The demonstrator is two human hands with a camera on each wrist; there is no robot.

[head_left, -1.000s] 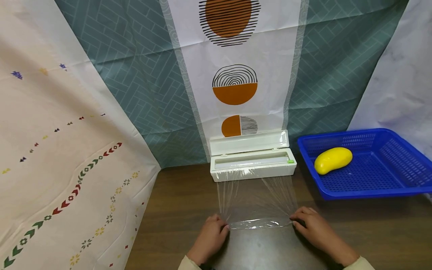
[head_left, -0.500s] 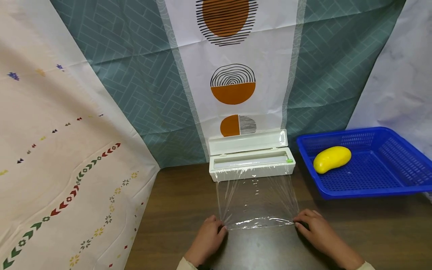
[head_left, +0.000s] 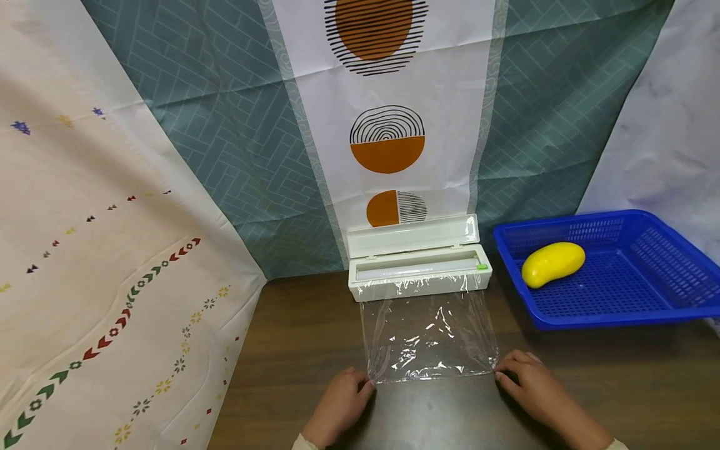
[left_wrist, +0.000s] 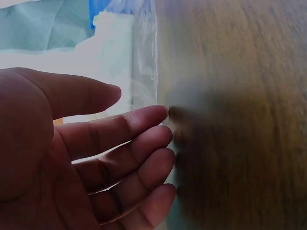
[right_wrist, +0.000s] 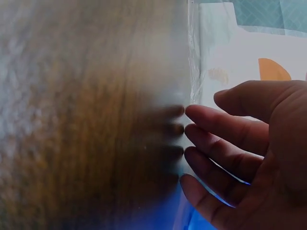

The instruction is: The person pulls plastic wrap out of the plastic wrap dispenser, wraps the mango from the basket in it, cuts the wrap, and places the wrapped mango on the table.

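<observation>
A sheet of clear, crinkled cling film [head_left: 430, 337] is drawn out from the white plastic dispenser box [head_left: 419, 270], whose lid stands open at the back of the dark wooden table [head_left: 304, 337], and it lies flat on the tabletop between box and person. The left hand [head_left: 340, 403] rests at the film's near left corner and the right hand [head_left: 531, 387] at its near right corner. In both wrist views the fingers [left_wrist: 139, 127] are straight and loosely spread, their tips pressed to the table at the film's edge, the thumb lifted clear; nothing is pinched (the right fingers [right_wrist: 216, 127] look the same). The film is not yet cut: its far end runs into the box's slot, where a small green slider [head_left: 482, 267] sits at the right end.

The step in hand looks like laying the sheet down and smoothing it. The next move probably calls for holding the film steady while it is severed at the box. To the right, a yellow mango-shaped fruit [head_left: 553, 264] lies in a blue perforated plastic basket [head_left: 664, 312], well apart from the film
</observation>
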